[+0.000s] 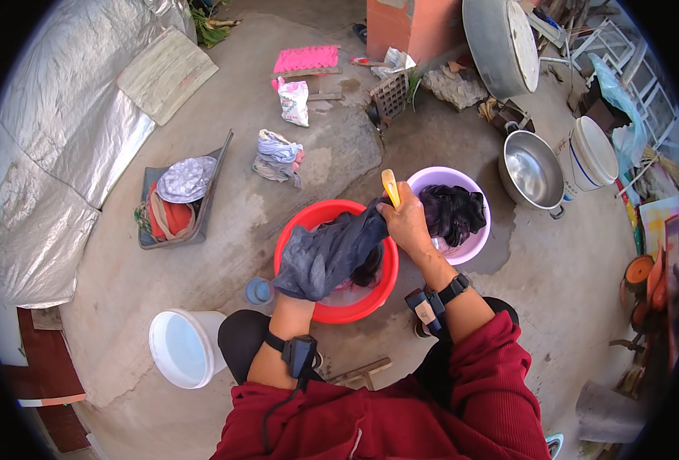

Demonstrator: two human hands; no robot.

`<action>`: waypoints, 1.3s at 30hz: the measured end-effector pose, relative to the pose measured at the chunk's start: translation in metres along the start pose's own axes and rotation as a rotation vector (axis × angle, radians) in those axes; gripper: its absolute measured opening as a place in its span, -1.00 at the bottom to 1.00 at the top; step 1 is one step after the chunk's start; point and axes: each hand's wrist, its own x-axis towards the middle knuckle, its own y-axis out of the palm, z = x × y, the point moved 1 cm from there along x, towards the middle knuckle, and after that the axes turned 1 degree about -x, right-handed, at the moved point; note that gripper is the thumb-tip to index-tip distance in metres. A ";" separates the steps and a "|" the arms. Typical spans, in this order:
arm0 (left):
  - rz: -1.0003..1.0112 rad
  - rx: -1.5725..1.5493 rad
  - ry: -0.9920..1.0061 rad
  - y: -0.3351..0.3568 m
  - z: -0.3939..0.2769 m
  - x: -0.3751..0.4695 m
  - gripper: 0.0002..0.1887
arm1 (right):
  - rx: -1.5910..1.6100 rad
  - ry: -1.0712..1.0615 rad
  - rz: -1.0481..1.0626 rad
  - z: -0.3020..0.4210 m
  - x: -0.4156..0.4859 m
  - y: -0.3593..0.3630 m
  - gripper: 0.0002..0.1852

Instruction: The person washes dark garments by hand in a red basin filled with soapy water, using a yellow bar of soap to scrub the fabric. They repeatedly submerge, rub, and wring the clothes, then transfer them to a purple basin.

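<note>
A wet dark grey garment is stretched over a red plastic basin. My right hand grips one end of it together with a yellow handle; the tool's other end is hidden. The cloth covers my left hand, so its fingers cannot be seen; only the forearm shows below. Inside the red basin are darker cloth and cloudy water. Close to my right hand stands a lilac basin with black wet clothes in it. A small cup of bluish liquid is left of the red basin.
A white bucket of water stands by my left knee. Up left, a dustpan-like container holds cloths. Crumpled cloths, a white printed bag and a pink washboard-like item lie ahead. To the right are a metal pot and lidded bucket.
</note>
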 end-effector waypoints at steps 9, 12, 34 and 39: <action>-0.542 -1.768 -0.663 0.012 0.054 -0.014 -0.67 | 0.577 0.335 0.128 0.009 0.031 -0.070 -0.82; -0.765 -1.653 -0.655 0.010 0.059 -0.012 -0.72 | 0.909 0.396 0.035 0.005 0.035 -0.086 -0.85; -0.125 -1.698 -0.465 0.035 -0.011 0.011 -0.49 | 0.042 -0.413 0.210 0.064 -0.027 0.041 -0.56; -0.019 -1.671 -0.726 0.057 -0.026 -0.009 -0.43 | -0.007 0.138 0.334 0.050 -0.026 0.063 -0.37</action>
